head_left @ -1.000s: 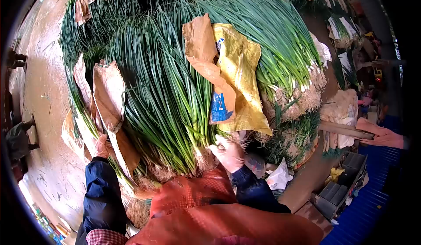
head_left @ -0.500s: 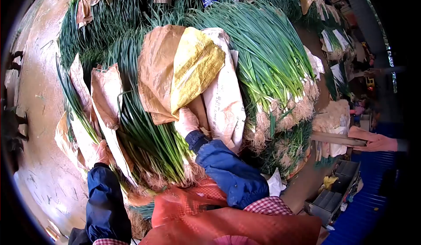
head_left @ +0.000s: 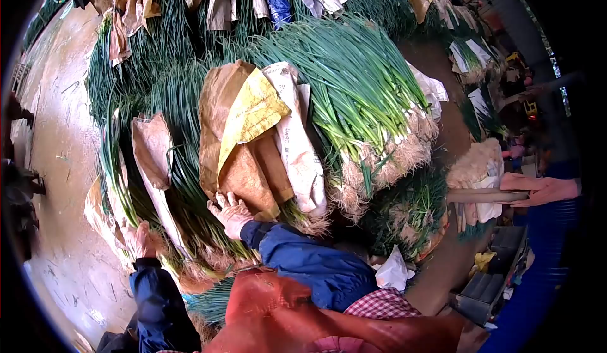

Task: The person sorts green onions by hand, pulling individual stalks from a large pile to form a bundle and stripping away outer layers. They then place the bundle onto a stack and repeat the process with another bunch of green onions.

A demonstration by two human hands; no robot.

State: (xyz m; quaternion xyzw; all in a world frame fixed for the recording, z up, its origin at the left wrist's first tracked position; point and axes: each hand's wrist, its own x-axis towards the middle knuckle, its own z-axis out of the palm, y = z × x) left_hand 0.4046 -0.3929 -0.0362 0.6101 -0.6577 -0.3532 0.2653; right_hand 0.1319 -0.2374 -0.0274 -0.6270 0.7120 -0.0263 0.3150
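Observation:
My right hand (head_left: 232, 216) lies with its fingers spread at the lower edge of a brown sack (head_left: 243, 170), over the white stems of the green onions. A yellow sack flap (head_left: 253, 109) is folded across the brown one, and a white printed sack (head_left: 297, 141) hangs beside it. At the left end of the pile, my left hand (head_left: 141, 242) is closed around green onion stalks (head_left: 120, 182) near their roots. A tan strip of sacking (head_left: 152, 151) lies just right of that hand. A thick bundle of green onions (head_left: 367, 94) rests to the right, roots toward me.
More green onions (head_left: 171, 30) with sack pieces between them stand behind. At right are a wooden handle (head_left: 487, 195) with a pink cloth (head_left: 544, 188), a dark crate (head_left: 490, 277) and a white plastic bag (head_left: 393, 271). Wet floor (head_left: 63, 138) runs along the left.
My right hand has let go of the sack's lower edge and opened, moving down and left. The yellow flap has dropped flatter. My left hand sits slightly lower on the stalks. The view has shifted.

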